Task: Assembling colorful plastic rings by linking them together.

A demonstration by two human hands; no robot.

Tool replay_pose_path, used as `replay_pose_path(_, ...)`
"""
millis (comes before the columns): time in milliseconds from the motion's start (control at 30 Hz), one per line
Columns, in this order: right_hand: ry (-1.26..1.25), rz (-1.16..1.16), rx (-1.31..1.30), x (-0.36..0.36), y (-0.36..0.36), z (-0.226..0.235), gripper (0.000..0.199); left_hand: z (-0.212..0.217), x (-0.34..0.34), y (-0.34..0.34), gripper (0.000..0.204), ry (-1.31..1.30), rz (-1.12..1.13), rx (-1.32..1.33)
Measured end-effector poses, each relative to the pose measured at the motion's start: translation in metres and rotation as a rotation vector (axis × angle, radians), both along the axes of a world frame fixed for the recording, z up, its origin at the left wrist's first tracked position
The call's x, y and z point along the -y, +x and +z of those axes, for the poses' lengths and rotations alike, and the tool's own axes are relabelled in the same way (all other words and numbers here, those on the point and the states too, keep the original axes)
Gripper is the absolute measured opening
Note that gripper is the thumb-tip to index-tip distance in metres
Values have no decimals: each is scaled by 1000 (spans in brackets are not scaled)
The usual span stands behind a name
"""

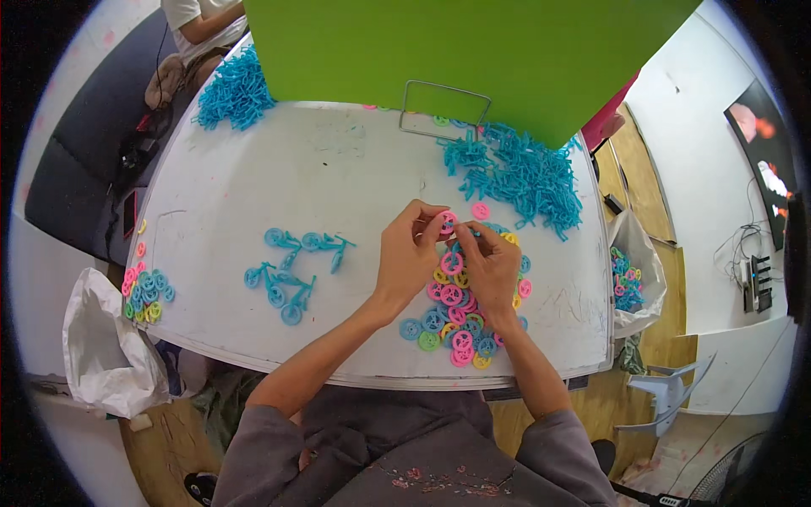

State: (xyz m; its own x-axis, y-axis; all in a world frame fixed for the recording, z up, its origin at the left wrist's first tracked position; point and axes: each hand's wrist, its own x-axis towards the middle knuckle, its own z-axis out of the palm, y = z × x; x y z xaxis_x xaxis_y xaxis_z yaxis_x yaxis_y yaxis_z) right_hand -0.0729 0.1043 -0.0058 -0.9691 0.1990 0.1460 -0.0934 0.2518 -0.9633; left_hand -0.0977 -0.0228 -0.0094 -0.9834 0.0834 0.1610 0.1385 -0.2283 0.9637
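Above the middle of the white tabletop (338,177), both hands meet over a heap of small plastic wheels. The left hand (407,253) has its fingers curled in, with thumb and forefinger pinched on a pink wheel (448,222) held just clear of the surface. The right hand (490,266) is closed in much the same way, its fingertips touching the same small piece from the other side; a thin blue part seems to sit between the two hands, but it is too small to tell exactly what it is.

Directly beneath the hands lies the heap of loose wheels (456,325) in pink, blue, yellow and green, spreading toward the near edge of the tabletop. One more pink wheel (481,210) lies alone just beyond the fingers. To the left of the hands, well apart from the heap, rest several assembled blue toy bicycles (291,270). Behind the hands to the right is a large pile of blue frame pieces (524,177), and another blue pile (235,93) sits at the far left corner. A smaller cluster of coloured wheels (145,287) lies at the left edge, above a white plastic bag (106,346). A green board (456,51) stands upright at the back, with a wire stand (445,106) at its foot. Another person's arm (207,25) shows at the far left.
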Motion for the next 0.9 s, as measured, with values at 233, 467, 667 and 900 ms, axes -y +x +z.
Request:
replay_pose_path(233,236,-65,-95,2,4,6,14,-4,7,-6,12,-101,-36,10)
replay_pose_path(467,288,56,-81,-10,-4,-2,17,-1,14,-15,12,-182,-117,-32)
replay_pose_path(667,54,229,-87,-11,0,11,22,22,37,-15,14,-412,-24,-91)
replay_pose_path(900,725,30,-306,-69,-47,24,18,37,109,3,14,-787,248,-153)
